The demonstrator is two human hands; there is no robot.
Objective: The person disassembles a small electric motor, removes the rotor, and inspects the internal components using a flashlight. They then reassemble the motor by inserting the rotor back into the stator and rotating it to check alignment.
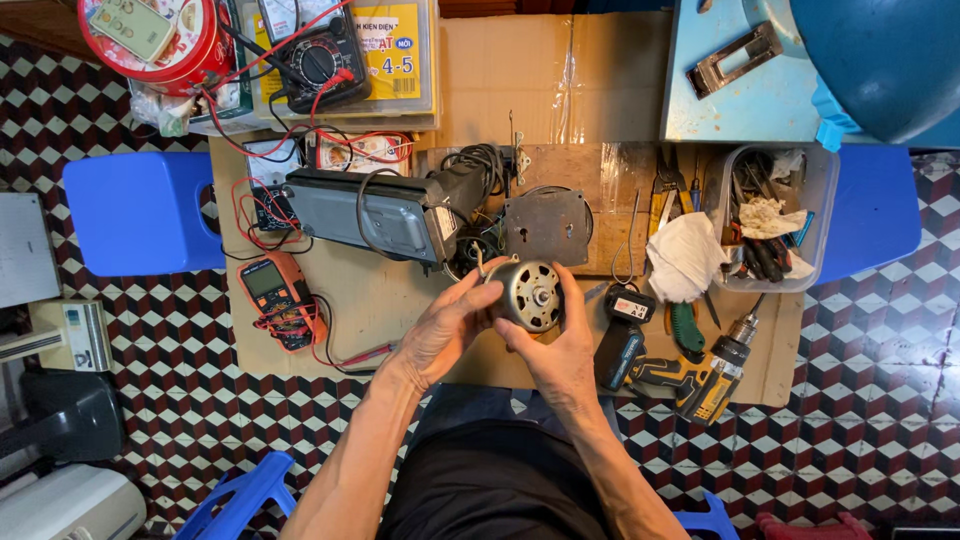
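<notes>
Head view: I see both hands clamped on a small round motor above the surface's near edge.

The motor [528,294] is a grey metal drum with slotted vents and a short shaft at its centre, its face turned up toward me, wires trailing off at 11 o'clock. The surface [380,300] is a cardboard-covered board over a checked tile floor [870,380]; from the motor, an orange multimeter [272,288] lies at 9 o'clock, a grey housing [365,213] at 10 o'clock, a yellow cordless drill [700,375] at 4 o'clock and a clear tool tub [770,215] at 2 o'clock. My left hand [445,330] grips the drum's left side, thumb on the rim; my right hand [558,345] wraps it from below, fingers curling up its right side. Both forearms rise from 6 o'clock.
</notes>
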